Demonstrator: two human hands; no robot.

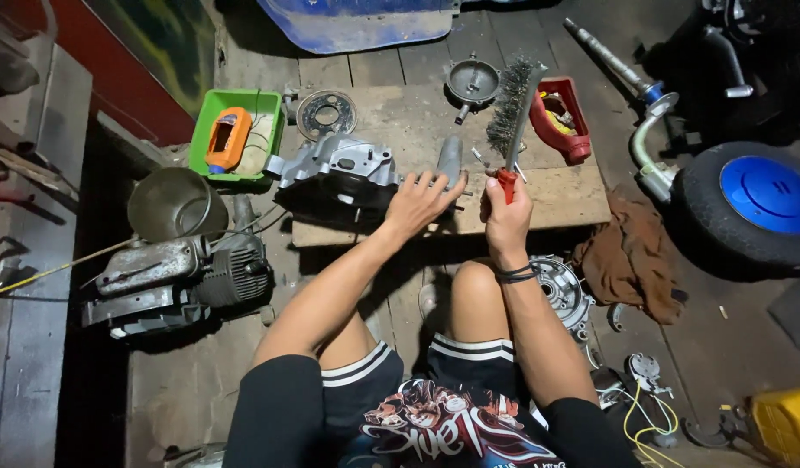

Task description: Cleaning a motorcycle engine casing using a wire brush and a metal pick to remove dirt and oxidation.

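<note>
board: wooden board (573,195) on the plank floor carries the work; both hands sit at its near edge, bare wood open toward the right near corner
right hand: right hand (507,217) fingers wrapped shut around the red handle of the wire brush (512,117), held upright just above the near edge
brush: one; red grip, long wooden back, grey frayed steel bristles, head tilted toward the far edge
left hand: left hand (420,201) fingers spread, not gripping, resting on a grey metal cylinder part (450,160) near the middle of the near edge
casing: one grey engine casing (335,173) at the left edge, just beside the left hand
far edge: one round cover with stem (472,82); one ring plate (326,113) at the far left corner
right edge: one red tray (563,121) with small parts
off board left: one green bin (270,130) holding an orange part; one engine block (179,277); one metal bowl (170,204)
off board right: one brown rag (629,256), one tyre with blue hub (751,204); tight there
</note>
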